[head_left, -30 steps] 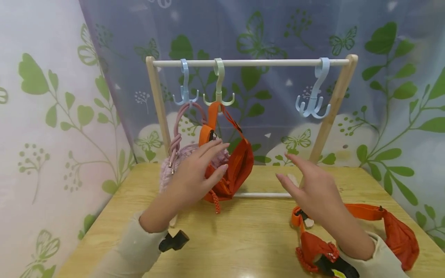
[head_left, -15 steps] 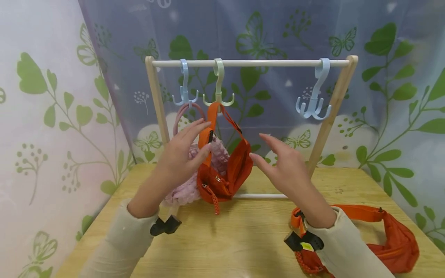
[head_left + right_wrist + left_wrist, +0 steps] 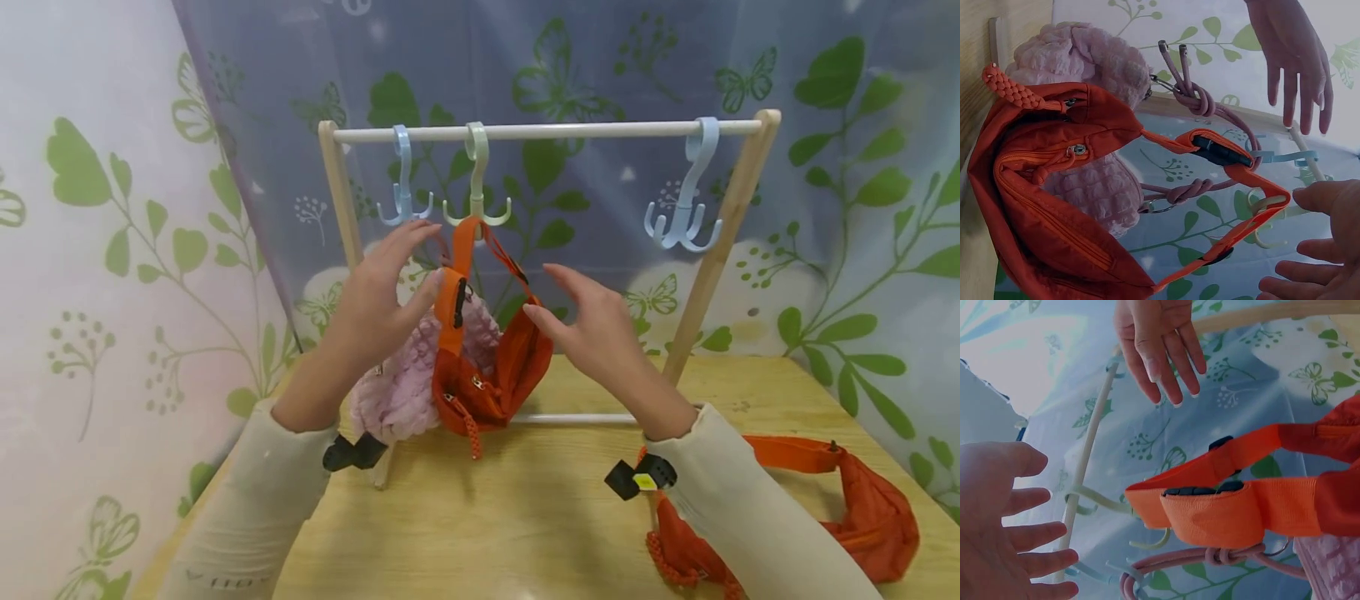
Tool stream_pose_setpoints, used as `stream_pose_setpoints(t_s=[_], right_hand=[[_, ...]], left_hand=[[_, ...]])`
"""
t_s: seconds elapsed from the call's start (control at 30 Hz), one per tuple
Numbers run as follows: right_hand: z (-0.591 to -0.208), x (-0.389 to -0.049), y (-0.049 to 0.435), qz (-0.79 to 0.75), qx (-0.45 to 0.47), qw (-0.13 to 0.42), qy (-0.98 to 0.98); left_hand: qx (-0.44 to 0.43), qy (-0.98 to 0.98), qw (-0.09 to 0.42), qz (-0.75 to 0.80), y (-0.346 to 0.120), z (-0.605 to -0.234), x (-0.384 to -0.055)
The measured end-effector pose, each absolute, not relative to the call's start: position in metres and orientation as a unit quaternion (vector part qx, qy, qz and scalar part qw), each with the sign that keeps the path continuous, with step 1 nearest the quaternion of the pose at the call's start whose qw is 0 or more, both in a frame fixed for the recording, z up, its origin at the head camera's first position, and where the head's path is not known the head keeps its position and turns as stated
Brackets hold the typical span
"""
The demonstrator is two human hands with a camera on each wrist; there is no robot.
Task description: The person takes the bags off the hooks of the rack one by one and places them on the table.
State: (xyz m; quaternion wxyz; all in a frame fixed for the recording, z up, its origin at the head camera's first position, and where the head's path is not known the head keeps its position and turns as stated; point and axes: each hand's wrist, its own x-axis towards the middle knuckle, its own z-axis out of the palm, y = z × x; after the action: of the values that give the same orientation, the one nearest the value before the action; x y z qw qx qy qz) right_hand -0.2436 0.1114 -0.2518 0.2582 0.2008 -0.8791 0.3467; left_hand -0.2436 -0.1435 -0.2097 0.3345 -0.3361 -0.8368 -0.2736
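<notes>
An orange waist bag (image 3: 487, 375) hangs by its strap from a pale green multi-arm hook (image 3: 477, 179). Behind it to the left, a pink puffy handbag (image 3: 397, 400) with a twisted cord handle (image 3: 1210, 109) hangs from a light blue hook (image 3: 403, 179). My left hand (image 3: 371, 304) is raised left of the orange strap (image 3: 1216, 512), fingers extended and holding nothing. On the other side of the strap my right hand (image 3: 592, 333) is held up with fingers spread, its thumb tip overlapping the bag's upper edge in the head view. Both wrist views show a gap between hands and strap.
The hooks hang on a white rail (image 3: 592, 131) between wooden side posts (image 3: 720, 250). Near the right post hangs another blue hook (image 3: 682, 217). A second orange waist bag (image 3: 877, 517) lies on the wooden table (image 3: 480, 533), partly behind my right sleeve.
My left hand has moved up and to the left, off the front of the bags. The right hand has come left and up, close to the hanging orange bag. The bags hang as before.
</notes>
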Motion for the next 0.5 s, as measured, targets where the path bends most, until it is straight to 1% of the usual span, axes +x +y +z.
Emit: stream_pose_setpoints(t_s=[0.27, 0.5], right_hand=[[-0.255, -0.264, 0.108, 0.373, 0.184, 0.233, -0.879], [-0.253, -0.278, 0.105, 0.385, 0.176, 0.222, -0.878]], left_hand=[[-0.324, -0.839, 0.347, -0.265, -0.141, -0.199, -0.259], [-0.351, -0.811, 0.384, -0.268, -0.137, -0.189, -0.269]])
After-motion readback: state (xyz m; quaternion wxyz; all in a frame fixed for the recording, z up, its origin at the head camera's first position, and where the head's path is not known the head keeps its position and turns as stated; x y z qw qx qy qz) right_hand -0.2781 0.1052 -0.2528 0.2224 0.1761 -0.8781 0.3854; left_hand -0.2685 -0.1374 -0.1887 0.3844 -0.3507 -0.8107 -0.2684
